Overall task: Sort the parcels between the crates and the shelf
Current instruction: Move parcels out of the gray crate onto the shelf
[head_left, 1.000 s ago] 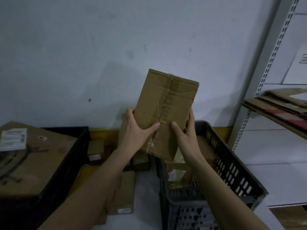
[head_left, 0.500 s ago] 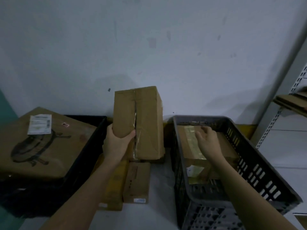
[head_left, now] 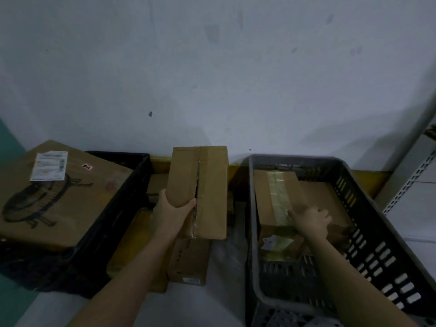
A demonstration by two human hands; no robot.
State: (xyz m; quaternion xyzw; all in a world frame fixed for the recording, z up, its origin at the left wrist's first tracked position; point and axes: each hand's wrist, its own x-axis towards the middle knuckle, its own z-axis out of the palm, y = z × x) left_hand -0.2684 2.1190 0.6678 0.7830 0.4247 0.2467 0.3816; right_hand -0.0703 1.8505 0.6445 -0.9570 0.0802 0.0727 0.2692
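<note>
My left hand (head_left: 173, 212) grips the lower left edge of a tall brown cardboard parcel (head_left: 207, 185) with a taped seam, held between the two crates above smaller parcels. My right hand (head_left: 311, 220) reaches into the grey crate (head_left: 368, 208) and its fingers curl over the near edge of a taped brown parcel (head_left: 278, 197) lying inside. A black crate (head_left: 118, 199) on the left carries a large flat box (head_left: 59, 199) with a white label.
Several small parcels (head_left: 188, 263) lie on the floor between the crates, against a yellow strip at the wall's foot. A white shelf upright (head_left: 410, 180) stands at the far right. The wall is close behind everything.
My right hand let go of the tall parcel and went into the grey crate onto the taped parcel. My left hand lowered the tall parcel between the crates. The view tilted down.
</note>
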